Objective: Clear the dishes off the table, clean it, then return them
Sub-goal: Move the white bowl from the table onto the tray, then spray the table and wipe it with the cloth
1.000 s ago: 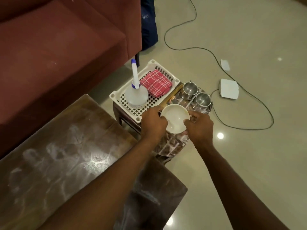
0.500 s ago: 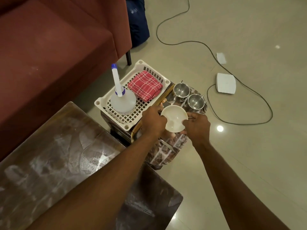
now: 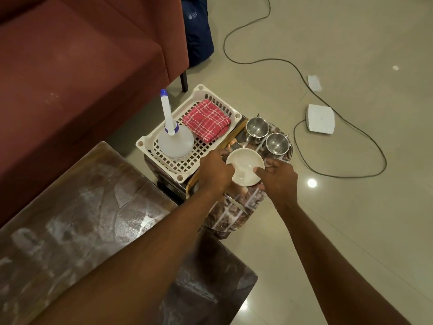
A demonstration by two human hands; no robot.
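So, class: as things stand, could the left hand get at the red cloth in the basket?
Probably not yet: the left hand grips the white bowl. The red cloth itself lies uncovered.

The bottle point(image 3: 175, 143) and cloth point(image 3: 206, 122) lie in the basket point(image 3: 150, 146), 2 cups point(image 3: 256, 128) right of it.

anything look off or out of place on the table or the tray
The table is smeared with whitish streaks, so it looks unwiped. The patterned tray overhangs its stand toward the floor. The cups stand upright; nothing spilled.
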